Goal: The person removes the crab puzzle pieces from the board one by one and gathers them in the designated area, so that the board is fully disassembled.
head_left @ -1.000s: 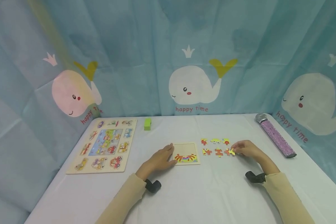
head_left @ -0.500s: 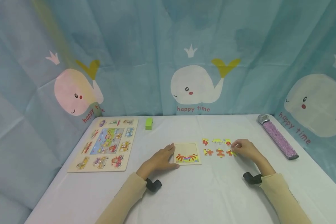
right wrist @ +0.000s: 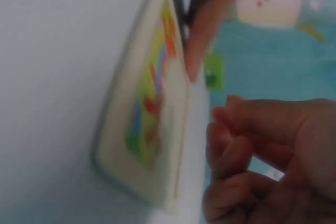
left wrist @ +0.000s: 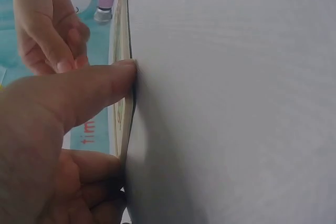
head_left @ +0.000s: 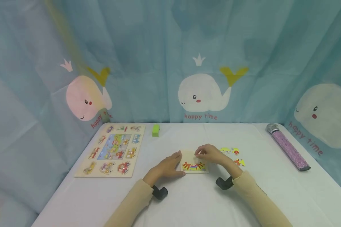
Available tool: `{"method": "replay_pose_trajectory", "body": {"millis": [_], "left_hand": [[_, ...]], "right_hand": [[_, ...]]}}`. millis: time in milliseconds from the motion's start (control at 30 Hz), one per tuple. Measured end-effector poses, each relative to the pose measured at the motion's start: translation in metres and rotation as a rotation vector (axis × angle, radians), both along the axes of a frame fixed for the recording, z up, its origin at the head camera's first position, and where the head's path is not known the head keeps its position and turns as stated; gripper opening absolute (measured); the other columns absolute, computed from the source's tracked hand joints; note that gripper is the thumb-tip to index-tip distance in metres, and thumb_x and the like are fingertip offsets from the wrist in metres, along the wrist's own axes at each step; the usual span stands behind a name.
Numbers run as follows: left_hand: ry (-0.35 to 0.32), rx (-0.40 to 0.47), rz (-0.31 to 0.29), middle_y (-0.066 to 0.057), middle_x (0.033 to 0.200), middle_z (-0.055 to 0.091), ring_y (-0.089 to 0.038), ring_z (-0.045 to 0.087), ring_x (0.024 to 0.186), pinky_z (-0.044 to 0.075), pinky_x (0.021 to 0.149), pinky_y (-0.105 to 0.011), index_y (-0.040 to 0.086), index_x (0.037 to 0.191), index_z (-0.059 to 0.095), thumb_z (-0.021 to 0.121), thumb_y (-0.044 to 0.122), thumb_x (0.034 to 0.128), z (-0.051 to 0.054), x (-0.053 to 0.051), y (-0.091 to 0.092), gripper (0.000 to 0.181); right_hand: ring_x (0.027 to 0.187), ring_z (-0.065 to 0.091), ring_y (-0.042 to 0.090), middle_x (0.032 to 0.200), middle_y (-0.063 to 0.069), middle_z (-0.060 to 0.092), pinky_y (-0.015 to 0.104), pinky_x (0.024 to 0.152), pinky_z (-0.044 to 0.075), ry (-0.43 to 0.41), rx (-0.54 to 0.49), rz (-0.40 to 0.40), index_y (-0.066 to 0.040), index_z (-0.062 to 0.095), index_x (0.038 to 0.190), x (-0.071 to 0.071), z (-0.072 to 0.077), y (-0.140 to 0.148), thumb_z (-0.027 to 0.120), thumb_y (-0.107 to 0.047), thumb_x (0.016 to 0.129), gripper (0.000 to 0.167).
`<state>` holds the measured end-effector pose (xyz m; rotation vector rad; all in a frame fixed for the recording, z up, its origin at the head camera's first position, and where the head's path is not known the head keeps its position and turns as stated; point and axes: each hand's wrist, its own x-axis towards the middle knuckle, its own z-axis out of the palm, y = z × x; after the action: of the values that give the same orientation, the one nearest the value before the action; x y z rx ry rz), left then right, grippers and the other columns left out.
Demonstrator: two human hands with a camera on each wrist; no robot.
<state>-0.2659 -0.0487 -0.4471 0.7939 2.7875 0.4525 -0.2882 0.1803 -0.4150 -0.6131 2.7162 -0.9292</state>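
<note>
One puzzle tray (head_left: 188,157) (presumably light, stiff, best held by its rim (head_left: 197,172)) is bracketed on the surface (head_left: 199,203) by a wide left grip (head_left: 168,167); above, the right grip (head_left: 209,154) is narrowed, any contents indiscernible.

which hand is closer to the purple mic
Right hand: it is over the puzzle frame, left of the purple mic, with loose pieces between. The left hand is farther away, at the frame's left edge.

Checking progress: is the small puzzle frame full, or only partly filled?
Partly filled: the small puzzle frame has pieces along its near side; its far part shows bare.
</note>
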Motion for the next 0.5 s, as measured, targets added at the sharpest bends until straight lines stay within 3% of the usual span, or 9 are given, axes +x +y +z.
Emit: {"method": "replay_pose_trajectory", "body": {"millis": [67,233,500], "left_hand": [[-0.008,0.000,-0.005,-0.010,0.153,0.021,-0.025,0.025,0.140,0.029,0.112,-0.040,0.004,0.143,0.030,0.061,0.052,0.0818,0.001,0.000,0.000,0.083],[-0.008,0.005,-0.023,-0.010,0.153,0.021,-0.026,0.024,0.140,0.029,0.112,-0.041,0.003,0.143,0.030,0.060,0.051,0.0831,0.002,0.002,-0.001,0.082],[-0.004,-0.002,-0.017,-0.009,0.153,0.020,-0.026,0.023,0.140,0.028,0.112,-0.042,0.005,0.143,0.029,0.060,0.052,0.0826,0.002,0.002,-0.002,0.083]], "right_hand": [[0.061,0.050,0.010,0.075,0.004,0.063,0.021,0.052,0.042,0.000,0.012,0.032,-0.006,0.067,0.103,0.002,-0.004,-0.013,0.060,-0.012,0.087,0.018],[0.054,0.046,0.008,0.065,0.001,0.059,0.019,0.050,0.039,0.010,0.007,0.103,-0.005,0.064,0.110,0.007,-0.017,-0.031,0.062,-0.011,0.086,0.025],[0.056,0.042,0.009,0.064,-0.002,0.051,0.019,0.049,0.035,0.032,0.002,0.068,-0.008,0.060,0.114,0.014,-0.026,-0.040,0.063,-0.010,0.084,0.029]]}}
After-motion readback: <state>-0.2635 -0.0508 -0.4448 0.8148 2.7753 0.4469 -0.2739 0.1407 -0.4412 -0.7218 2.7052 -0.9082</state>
